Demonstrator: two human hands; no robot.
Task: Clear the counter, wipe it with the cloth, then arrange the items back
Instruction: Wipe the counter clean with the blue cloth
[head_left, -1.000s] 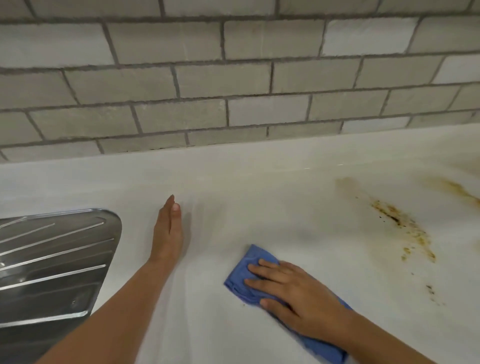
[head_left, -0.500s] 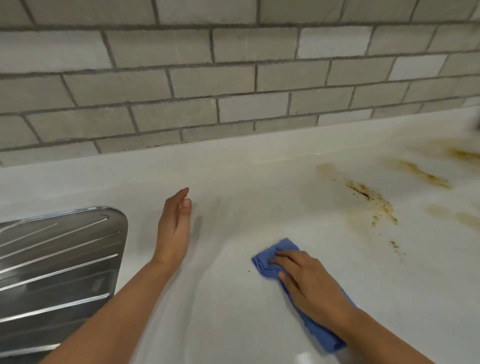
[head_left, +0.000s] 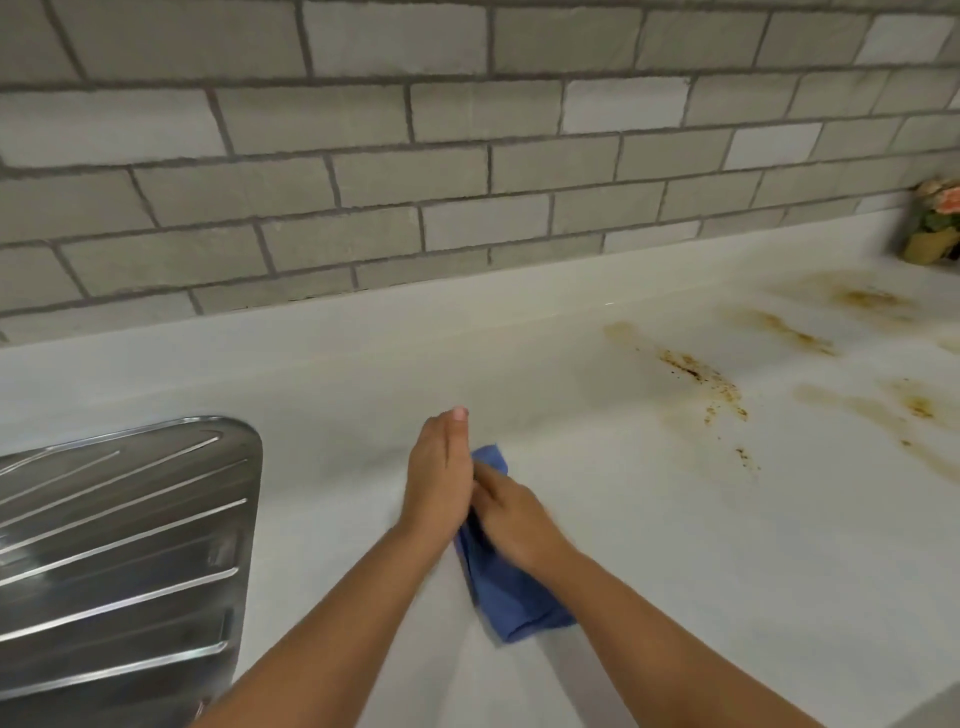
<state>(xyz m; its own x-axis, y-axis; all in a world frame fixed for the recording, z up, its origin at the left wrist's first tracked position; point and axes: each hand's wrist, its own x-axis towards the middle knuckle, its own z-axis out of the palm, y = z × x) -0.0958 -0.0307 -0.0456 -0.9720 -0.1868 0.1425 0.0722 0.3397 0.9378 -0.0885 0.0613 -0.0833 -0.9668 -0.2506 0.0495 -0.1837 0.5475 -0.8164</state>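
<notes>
On the counter (head_left: 675, 545) beside one drainboard (head_left: 119, 545): one blue cloth (head_left: 511, 603) under the right hand (head_left: 511, 514), pressed flat; left hand (head_left: 439, 467) straight-fingered, on edge, touching the right.

The blue cloth (head_left: 511, 608) lies crumpled and low on the white worktop (head_left: 675, 545), its upper part under the right hand (head_left: 511, 514), and brown-yellow stains (head_left: 701, 374) mark the worktop further to the right, well apart from the cloth.
</notes>
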